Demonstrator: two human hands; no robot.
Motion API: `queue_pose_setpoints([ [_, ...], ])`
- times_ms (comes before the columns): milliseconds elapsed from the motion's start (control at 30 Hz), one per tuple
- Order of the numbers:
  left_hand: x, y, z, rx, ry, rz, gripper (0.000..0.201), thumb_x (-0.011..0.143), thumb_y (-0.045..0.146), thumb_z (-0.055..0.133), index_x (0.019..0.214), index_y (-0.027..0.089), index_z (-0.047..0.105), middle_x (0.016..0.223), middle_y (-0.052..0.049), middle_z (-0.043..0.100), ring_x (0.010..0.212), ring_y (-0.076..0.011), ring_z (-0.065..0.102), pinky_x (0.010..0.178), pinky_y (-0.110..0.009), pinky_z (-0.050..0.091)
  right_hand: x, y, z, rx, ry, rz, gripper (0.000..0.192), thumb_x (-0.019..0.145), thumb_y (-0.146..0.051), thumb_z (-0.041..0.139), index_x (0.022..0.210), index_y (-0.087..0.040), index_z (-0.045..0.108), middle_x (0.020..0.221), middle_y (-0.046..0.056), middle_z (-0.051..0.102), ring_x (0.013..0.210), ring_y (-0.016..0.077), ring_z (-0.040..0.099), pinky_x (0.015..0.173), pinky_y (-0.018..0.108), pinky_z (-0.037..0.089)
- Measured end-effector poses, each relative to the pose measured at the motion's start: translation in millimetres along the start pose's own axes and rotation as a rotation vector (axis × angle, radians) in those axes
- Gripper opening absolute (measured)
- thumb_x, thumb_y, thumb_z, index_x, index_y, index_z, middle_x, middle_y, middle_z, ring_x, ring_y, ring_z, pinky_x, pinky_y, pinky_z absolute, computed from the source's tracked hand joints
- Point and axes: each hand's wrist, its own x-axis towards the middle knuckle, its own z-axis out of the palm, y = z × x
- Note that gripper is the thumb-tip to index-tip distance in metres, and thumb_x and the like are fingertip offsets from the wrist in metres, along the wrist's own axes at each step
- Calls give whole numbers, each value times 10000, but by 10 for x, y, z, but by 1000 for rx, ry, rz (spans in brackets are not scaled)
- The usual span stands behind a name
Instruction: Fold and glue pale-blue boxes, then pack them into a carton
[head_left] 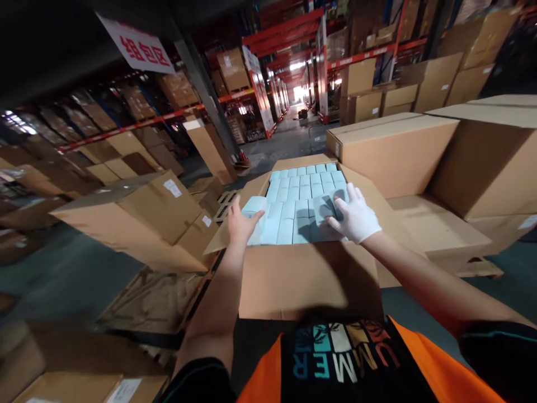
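Note:
A large open cardboard carton (308, 280) in front of me holds rows of small light blue boxes (293, 182). My left hand (242, 223), bare, is at the carton's left side, thumb and fingers closed around one light blue box (255, 206) that sits a little above the row. On the right, my right hand (356, 217) wears a white glove. Its thumb and fingers grip another light blue box (323, 208), which looks slightly raised and tilted over the near right rows. Shadow from the right arm falls across the nearest boxes.
Big cardboard boxes (394, 143) stand to the right on a pallet. Left of the carton, a tall box (138, 212) rests by a wooden pallet (146, 299). Behind are a grey pillar (207, 89), red-beamed racks (285, 33) and an aisle (289, 129).

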Motion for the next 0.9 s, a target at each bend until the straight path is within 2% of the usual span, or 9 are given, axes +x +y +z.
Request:
queue_pose_setpoints([
  [33, 50, 93, 26, 64, -35, -7, 1023, 748, 449, 956, 1622, 208, 483, 1646, -239, 509, 1550, -440, 502, 1285, -546, 415, 6, -19, -52, -35, -84, 64, 640, 912, -560, 731, 1455, -242, 616, 1706, 267, 299, 1412, 516, 530, 939, 624, 598],
  [100, 87, 201, 66, 174, -74, -53, 866, 726, 387, 963, 1500, 202, 624, 1533, -230, 589, 1431, -471, 605, 1215, -581, 483, 22, -4, -156, -65, -210, 195, 703, 892, -582, 729, 1501, -269, 568, 1625, 268, 354, 1159, 455, 692, 865, 611, 609],
  [200, 18, 184, 60, 198, -34, -85, 737, 808, 325, 874, 1493, 180, 646, 1485, -226, 588, 1366, -456, 652, 1179, -571, 516, 62, 119, -321, -89, -261, 270, 678, 899, -432, 668, 1544, -273, 535, 1555, 259, 421, 988, 397, 746, 856, 586, 608],
  [300, -42, 65, -16, 187, 53, -97, 732, 845, 336, 829, 1531, 185, 625, 1470, -202, 601, 1383, -412, 644, 1215, -523, 495, 171, 232, -476, -109, -260, 285, 681, 876, -388, 645, 1540, -256, 569, 1506, 259, 495, 1022, 417, 743, 897, 581, 602],
  [400, 16, -36, -91, 158, 111, -124, 707, 830, 355, 837, 1491, 186, 653, 1435, -189, 642, 1390, -379, 638, 1234, -487, 472, 428, 222, -572, -156, -268, 265, 645, 869, -448, 654, 1477, -231, 651, 1415, 274, 595, 1071, 452, 727, 913, 615, 594],
  [567, 78, -154, -95, 152, 103, -150, 671, 818, 366, 829, 1436, 167, 660, 1450, -213, 636, 1377, -406, 634, 1217, -540, 472, 970, 31, -573, -186, -466, 280, 491, 783, -437, 776, 1188, -161, 799, 1087, 232, 757, 1033, 444, 733, 898, 576, 604],
  [633, -35, -236, -74, 144, 100, -144, 674, 822, 356, 818, 1440, 154, 642, 1473, -219, 625, 1407, -398, 612, 1235, -528, 456, 1028, -34, -556, -188, -490, 280, 463, 794, -391, 772, 1181, -136, 797, 1113, 235, 757, 1050, 441, 738, 913, 559, 601],
  [800, -430, -475, -42, 122, 77, -119, 636, 837, 325, 810, 1429, 162, 646, 1459, -211, 653, 1489, -369, 545, 1287, -480, 406, 900, -22, -602, -178, -423, 248, 474, 854, -339, 767, 1283, -138, 746, 1321, 250, 697, 1230, 441, 675, 1015, 571, 558],
  [900, -495, -434, 40, 145, 79, -106, 623, 837, 385, 841, 1392, 148, 686, 1559, -267, 574, 1557, -450, 455, 1330, -608, 291, 1051, 63, -659, -163, -459, 284, 345, 904, -315, 749, 1138, -61, 763, 1079, 202, 744, 1125, 354, 707, 1029, 536, 548],
])
